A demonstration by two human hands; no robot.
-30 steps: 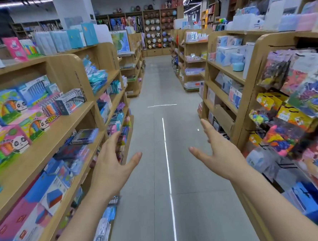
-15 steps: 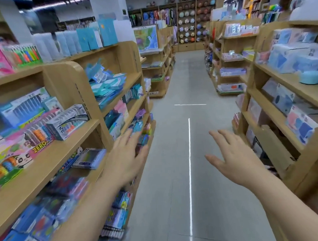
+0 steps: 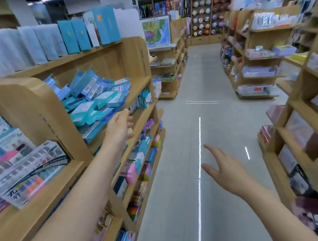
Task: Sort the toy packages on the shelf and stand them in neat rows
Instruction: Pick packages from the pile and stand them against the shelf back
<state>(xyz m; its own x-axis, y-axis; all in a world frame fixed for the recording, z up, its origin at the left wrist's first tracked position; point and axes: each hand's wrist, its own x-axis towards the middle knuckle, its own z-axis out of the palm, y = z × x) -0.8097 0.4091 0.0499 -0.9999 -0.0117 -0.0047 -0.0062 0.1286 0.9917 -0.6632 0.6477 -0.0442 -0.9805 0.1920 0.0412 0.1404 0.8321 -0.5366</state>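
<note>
- Head view, left side: loosely bent fingers [image 3: 129,122] of the left hand [image 3: 120,127], holding nothing; just right of the heap, at the shelf's front edge; contact too blurred to tell
- Near right: straight, wide-spread fingers [image 3: 211,150] of the right hand [image 3: 227,169], empty, above the aisle floor [image 3: 175,156]
- Teal toy packages [image 3: 95,103] in a jumbled heap, tilted and overlapping, on the middle shelf [image 3: 139,87] of the left unit
- More boxed goods on shelving left and right of the aisle; mostly blurred
</note>
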